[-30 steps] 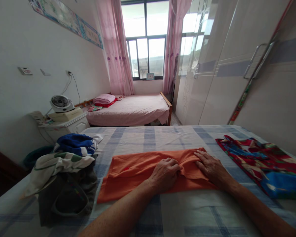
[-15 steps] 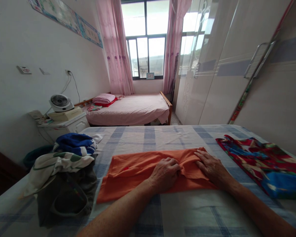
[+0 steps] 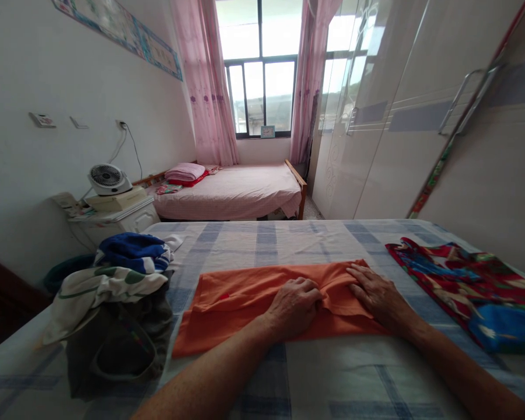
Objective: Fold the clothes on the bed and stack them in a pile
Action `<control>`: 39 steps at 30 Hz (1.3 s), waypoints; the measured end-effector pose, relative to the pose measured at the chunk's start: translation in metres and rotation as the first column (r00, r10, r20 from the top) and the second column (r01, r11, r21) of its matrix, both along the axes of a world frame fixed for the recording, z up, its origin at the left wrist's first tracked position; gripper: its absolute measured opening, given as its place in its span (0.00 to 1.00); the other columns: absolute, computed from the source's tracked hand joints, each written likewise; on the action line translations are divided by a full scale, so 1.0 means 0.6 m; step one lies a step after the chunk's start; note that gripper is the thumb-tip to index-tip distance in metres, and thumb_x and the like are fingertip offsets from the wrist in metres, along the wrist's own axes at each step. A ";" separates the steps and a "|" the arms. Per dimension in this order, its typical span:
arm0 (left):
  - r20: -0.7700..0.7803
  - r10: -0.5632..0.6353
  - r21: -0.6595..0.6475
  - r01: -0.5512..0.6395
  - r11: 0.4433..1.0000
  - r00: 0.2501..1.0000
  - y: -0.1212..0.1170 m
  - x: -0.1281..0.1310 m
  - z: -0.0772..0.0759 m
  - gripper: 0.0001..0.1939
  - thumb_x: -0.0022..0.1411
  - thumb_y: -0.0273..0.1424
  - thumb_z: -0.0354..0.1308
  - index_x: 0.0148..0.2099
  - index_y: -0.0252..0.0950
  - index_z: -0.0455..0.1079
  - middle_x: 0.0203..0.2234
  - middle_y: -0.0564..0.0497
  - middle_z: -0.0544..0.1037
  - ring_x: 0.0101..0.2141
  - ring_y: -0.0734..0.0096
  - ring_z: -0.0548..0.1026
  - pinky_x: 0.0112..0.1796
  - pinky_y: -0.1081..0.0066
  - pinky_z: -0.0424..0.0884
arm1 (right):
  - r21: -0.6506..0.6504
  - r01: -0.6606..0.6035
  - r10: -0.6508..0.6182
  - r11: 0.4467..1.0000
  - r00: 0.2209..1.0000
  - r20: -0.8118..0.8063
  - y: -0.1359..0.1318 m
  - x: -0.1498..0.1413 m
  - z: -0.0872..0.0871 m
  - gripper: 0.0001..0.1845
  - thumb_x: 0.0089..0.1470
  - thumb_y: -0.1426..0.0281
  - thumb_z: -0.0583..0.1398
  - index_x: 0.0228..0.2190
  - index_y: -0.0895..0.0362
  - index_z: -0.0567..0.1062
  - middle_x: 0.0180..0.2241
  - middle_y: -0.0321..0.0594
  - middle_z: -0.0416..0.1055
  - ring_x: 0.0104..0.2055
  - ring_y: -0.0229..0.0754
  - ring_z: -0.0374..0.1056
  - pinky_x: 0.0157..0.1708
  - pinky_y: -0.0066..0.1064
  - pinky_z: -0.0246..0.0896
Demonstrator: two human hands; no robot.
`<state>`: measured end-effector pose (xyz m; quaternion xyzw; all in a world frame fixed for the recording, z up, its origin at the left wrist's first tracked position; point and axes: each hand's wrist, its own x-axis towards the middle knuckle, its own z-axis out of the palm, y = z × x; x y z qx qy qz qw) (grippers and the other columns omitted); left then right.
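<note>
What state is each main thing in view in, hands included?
Orange cloth: folded into a long strip, wrinkled
Left hand: fingers curled on the cloth; grip unclear
Right hand: laid on the cloth's right end, fingers extended
Dark garment: crumpled
Blue-and-white garment: bunched up
Red patterned cloth: rumpled
Pink bedding: folded
Pink curtains: drawn apart
Fan: cannot tell if running

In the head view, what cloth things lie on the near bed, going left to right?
Heap of clothes → folded orange cloth → red patterned cloth.
</note>
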<state>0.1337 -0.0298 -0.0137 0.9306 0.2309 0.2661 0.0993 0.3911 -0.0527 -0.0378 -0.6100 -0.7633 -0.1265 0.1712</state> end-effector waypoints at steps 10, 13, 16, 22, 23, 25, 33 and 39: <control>0.003 -0.012 -0.011 0.012 1.000 1.000 0.004 -0.001 0.001 0.10 0.62 0.26 0.48 0.39 0.37 0.71 0.38 0.48 0.75 0.41 0.68 0.70 0.43 0.68 0.67 | -0.010 0.019 -0.019 1.000 0.999 -0.029 0.002 0.003 -0.006 0.26 0.59 0.59 0.46 0.51 0.58 0.69 0.55 0.46 0.65 0.58 0.48 0.58 0.55 0.43 0.55; -0.001 -0.012 -0.012 0.012 1.000 1.000 0.005 -0.001 0.001 0.10 0.62 0.26 0.48 0.40 0.37 0.71 0.39 0.49 0.75 0.41 0.68 0.70 0.43 0.68 0.67 | -0.020 0.012 -0.012 1.000 1.000 -0.019 0.004 0.005 -0.007 0.26 0.59 0.59 0.46 0.52 0.59 0.68 0.55 0.47 0.65 0.59 0.48 0.57 0.56 0.43 0.54; 0.001 -0.009 -0.006 0.009 1.000 1.000 0.007 0.000 0.000 0.11 0.62 0.26 0.48 0.40 0.37 0.71 0.39 0.49 0.75 0.41 0.68 0.70 0.44 0.68 0.66 | -0.024 0.008 -0.008 1.000 1.000 -0.004 0.005 0.006 -0.009 0.26 0.59 0.60 0.46 0.52 0.60 0.68 0.55 0.47 0.65 0.59 0.48 0.56 0.56 0.43 0.53; 0.007 -0.007 0.004 0.007 1.000 1.000 0.009 0.000 -0.003 0.10 0.61 0.25 0.49 0.40 0.37 0.71 0.39 0.49 0.75 0.41 0.69 0.70 0.44 0.69 0.66 | -0.019 0.007 -0.007 1.000 1.000 -0.006 0.006 0.007 -0.011 0.26 0.59 0.59 0.45 0.52 0.58 0.68 0.55 0.47 0.65 0.58 0.49 0.57 0.56 0.44 0.54; 0.006 -0.008 0.005 0.008 1.000 1.000 0.009 0.000 -0.003 0.10 0.61 0.25 0.49 0.40 0.37 0.71 0.39 0.49 0.75 0.41 0.69 0.70 0.44 0.69 0.66 | -0.022 0.007 -0.007 1.000 1.000 -0.007 0.006 0.007 -0.011 0.26 0.59 0.59 0.45 0.52 0.58 0.68 0.55 0.47 0.65 0.58 0.49 0.57 0.56 0.43 0.54; 0.004 -0.011 0.003 0.011 1.000 1.000 0.008 0.000 -0.003 0.10 0.60 0.25 0.49 0.39 0.37 0.71 0.39 0.49 0.75 0.41 0.69 0.70 0.44 0.69 0.66 | -0.026 0.016 -0.016 1.000 1.000 -0.012 0.006 0.007 -0.012 0.26 0.59 0.59 0.46 0.52 0.59 0.68 0.55 0.47 0.64 0.59 0.49 0.57 0.56 0.43 0.53; 0.013 -0.007 0.019 0.007 1.000 1.000 0.011 0.001 -0.008 0.10 0.60 0.24 0.49 0.39 0.37 0.70 0.39 0.50 0.75 0.41 0.69 0.70 0.44 0.69 0.66 | -0.016 0.015 -0.016 1.000 0.999 -0.030 0.005 0.006 -0.010 0.25 0.59 0.59 0.46 0.52 0.58 0.68 0.55 0.46 0.65 0.58 0.48 0.58 0.55 0.43 0.55; -0.031 -0.001 0.056 0.002 0.998 1.000 0.005 0.001 -0.003 0.09 0.59 0.24 0.50 0.39 0.36 0.70 0.39 0.50 0.74 0.40 0.70 0.70 0.43 0.70 0.66 | -0.015 -0.012 0.011 1.000 1.000 -0.018 0.003 0.002 -0.002 0.25 0.59 0.61 0.47 0.51 0.61 0.69 0.54 0.48 0.66 0.58 0.48 0.58 0.57 0.42 0.53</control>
